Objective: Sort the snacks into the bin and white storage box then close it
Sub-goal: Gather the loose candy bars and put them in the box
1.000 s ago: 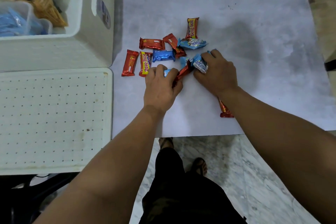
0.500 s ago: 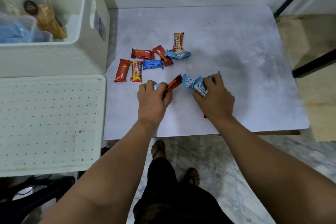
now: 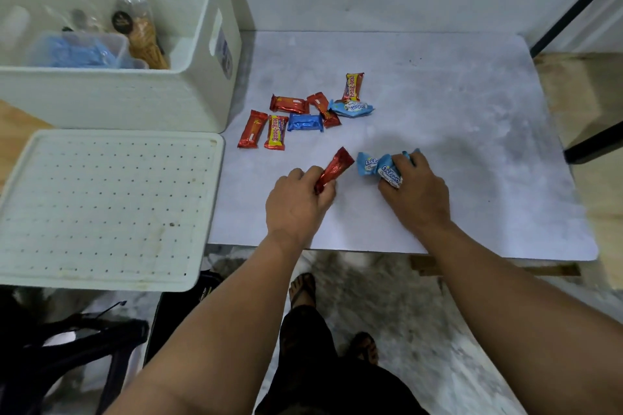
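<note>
A red wrapper (image 3: 333, 169) is pinched by the left hand (image 3: 296, 200) – light-blue packets (image 3: 381, 168) are clasped by the right hand (image 3: 416, 194), presumably sorted by colour; the white storage box (image 3: 188, 91) stands open at ten o'clock.

left hand (image 3: 296, 204) pinches a red snack bar (image 3: 333, 170), its far end tilted up. right hand (image 3: 416, 194) grips light blue snack packs (image 3: 379, 167), just right of the red bar. beyond the hands on the grey table (image 3: 472, 145), a loose cluster of red, yellow and blue snacks (image 3: 305, 114). left of the cluster, open white storage box (image 3: 111, 94) with a clear bin (image 3: 84, 49) inside holding blue packs. perforated lid (image 3: 108, 209) lies flat in front of the box.
</note>
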